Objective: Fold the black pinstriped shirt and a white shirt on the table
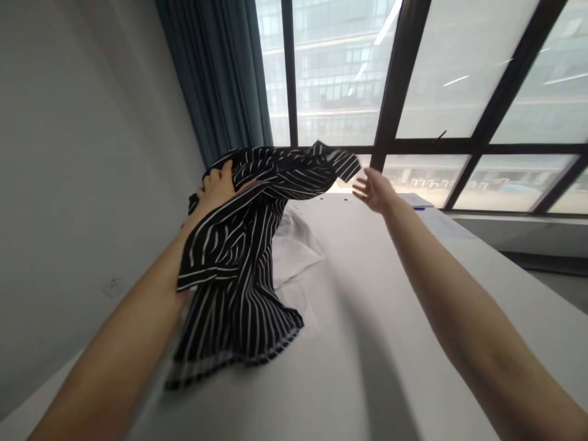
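A black shirt with white stripes (248, 245) hangs bunched in the air above the table, one sleeve flung out to the right and its hem blurred at the bottom. My left hand (215, 188) is closed on its upper part, with some fingers hidden by the cloth. Just beyond the outstretched cuff, my right hand (373, 190) is open, fingers apart and holding nothing. Behind the shirt, white cloth (296, 248) lies crumpled on the table, partly covered from view.
The white table (367, 275) stretches toward the window (340, 79). Papers (441, 222) and a blue pen (419, 209) lie at its far right. A dark blue curtain (220, 73) hangs beside the grey wall (92, 122) on the left.
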A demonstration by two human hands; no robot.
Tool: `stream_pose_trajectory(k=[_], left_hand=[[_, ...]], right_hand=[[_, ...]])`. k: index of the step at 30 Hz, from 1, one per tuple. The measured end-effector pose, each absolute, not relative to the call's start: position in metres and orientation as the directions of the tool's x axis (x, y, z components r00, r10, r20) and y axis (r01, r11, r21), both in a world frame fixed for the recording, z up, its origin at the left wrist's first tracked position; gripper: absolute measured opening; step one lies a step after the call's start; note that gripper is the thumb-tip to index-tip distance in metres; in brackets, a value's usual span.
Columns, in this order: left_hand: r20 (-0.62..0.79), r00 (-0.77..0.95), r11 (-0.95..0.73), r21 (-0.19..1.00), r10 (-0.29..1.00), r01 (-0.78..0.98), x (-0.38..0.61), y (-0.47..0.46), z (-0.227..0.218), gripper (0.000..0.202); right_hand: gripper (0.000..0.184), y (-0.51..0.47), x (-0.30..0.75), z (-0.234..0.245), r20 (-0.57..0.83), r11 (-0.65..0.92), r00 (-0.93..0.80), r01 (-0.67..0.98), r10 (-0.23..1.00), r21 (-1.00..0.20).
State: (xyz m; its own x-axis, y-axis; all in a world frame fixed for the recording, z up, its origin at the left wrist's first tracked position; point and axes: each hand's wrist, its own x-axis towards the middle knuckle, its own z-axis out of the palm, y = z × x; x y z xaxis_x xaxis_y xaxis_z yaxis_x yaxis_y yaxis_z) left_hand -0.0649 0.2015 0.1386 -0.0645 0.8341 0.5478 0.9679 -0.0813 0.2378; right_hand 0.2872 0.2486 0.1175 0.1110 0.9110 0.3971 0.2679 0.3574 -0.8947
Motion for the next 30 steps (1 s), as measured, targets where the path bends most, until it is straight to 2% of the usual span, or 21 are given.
stream_pose_trajectory(k=[3,6,7,10,12,14,15,17,19,20,21,22,23,25,27,28,30], left_hand=[[0.444,-0.133,0.081,0.135,0.886,0.988,-0.072,0.224,0.108,0.084],[0.116,-0.069,0.065,0.04,0.991,0.997,-0.076,0.223,0.054,0.078],[0.064,-0.057,0.056,0.026,0.996,0.998,-0.076,0.218,0.038,0.078],[0.064,-0.044,0.045,-0.013,0.997,0.999,-0.077,0.202,0.009,0.066],[0.112,-0.025,0.029,-0.03,0.993,0.999,-0.076,0.195,0.008,0.051],[0.173,-0.022,0.029,-0.037,0.985,0.999,-0.073,0.193,0.017,0.048],[0.196,-0.015,0.016,0.0,0.98,1.0,-0.069,0.193,0.024,0.052],[0.194,0.086,-0.125,0.199,0.977,0.972,-0.057,0.192,0.037,0.06],[0.165,0.338,-0.375,0.466,0.927,0.801,-0.039,0.186,0.04,0.062],[0.162,0.465,-0.471,0.547,0.87,0.691,-0.029,0.18,0.035,0.06],[0.154,0.557,-0.537,0.56,0.816,0.631,-0.02,0.173,0.027,0.057],[0.142,0.594,-0.574,0.503,0.792,0.646,-0.013,0.164,0.015,0.053],[0.125,0.583,-0.581,0.382,0.803,0.719,-0.009,0.156,0.0,0.052],[0.102,0.514,-0.52,0.046,0.852,0.853,-0.011,0.143,-0.03,0.058],[0.137,0.436,-0.411,-0.174,0.89,0.895,-0.029,0.137,-0.053,0.066],[0.155,0.411,-0.375,-0.218,0.898,0.901,-0.042,0.137,-0.059,0.067],[0.211,0.366,-0.321,-0.219,0.906,0.921,-0.072,0.143,-0.06,0.062]], right_hand=[[0.046,0.244,0.277,0.06,0.165,0.138,0.094,0.242,0.982,-0.96],[0.045,0.215,0.285,0.011,-0.002,-0.005,0.013,0.243,1.0,-0.97],[0.043,0.204,0.29,-0.003,-0.048,-0.041,-0.022,0.249,0.999,-0.968],[0.036,0.17,0.308,-0.036,-0.126,-0.099,-0.086,0.268,0.988,-0.958],[0.033,0.152,0.32,-0.054,-0.131,-0.104,-0.087,0.268,0.988,-0.958],[0.031,0.138,0.332,-0.068,-0.115,-0.097,-0.054,0.26,0.992,-0.961],[0.031,0.132,0.338,-0.075,-0.103,-0.092,-0.03,0.255,0.994,-0.963],[0.034,0.122,0.349,-0.084,-0.078,-0.08,0.018,0.244,0.997,-0.967],[0.038,0.114,0.359,-0.091,-0.06,-0.071,0.053,0.23,0.997,-0.971],[0.04,0.11,0.363,-0.093,-0.054,-0.068,0.065,0.224,0.996,-0.972],[0.042,0.106,0.367,-0.094,-0.047,-0.064,0.08,0.222,0.996,-0.973],[0.044,0.101,0.371,-0.096,-0.036,-0.057,0.094,0.225,0.995,-0.973],[0.046,0.096,0.375,-0.097,-0.02,-0.046,0.109,0.234,0.994,-0.971],[0.049,0.085,0.382,-0.101,0.02,-0.017,0.136,0.266,0.99,-0.964],[0.049,0.073,0.389,-0.105,0.057,0.008,0.148,0.316,0.987,-0.949],[0.047,0.067,0.392,-0.107,0.074,0.016,0.149,0.358,0.986,-0.933],[0.042,0.057,0.397,-0.112,0.113,0.034,0.142,0.471,0.983,-0.881]])
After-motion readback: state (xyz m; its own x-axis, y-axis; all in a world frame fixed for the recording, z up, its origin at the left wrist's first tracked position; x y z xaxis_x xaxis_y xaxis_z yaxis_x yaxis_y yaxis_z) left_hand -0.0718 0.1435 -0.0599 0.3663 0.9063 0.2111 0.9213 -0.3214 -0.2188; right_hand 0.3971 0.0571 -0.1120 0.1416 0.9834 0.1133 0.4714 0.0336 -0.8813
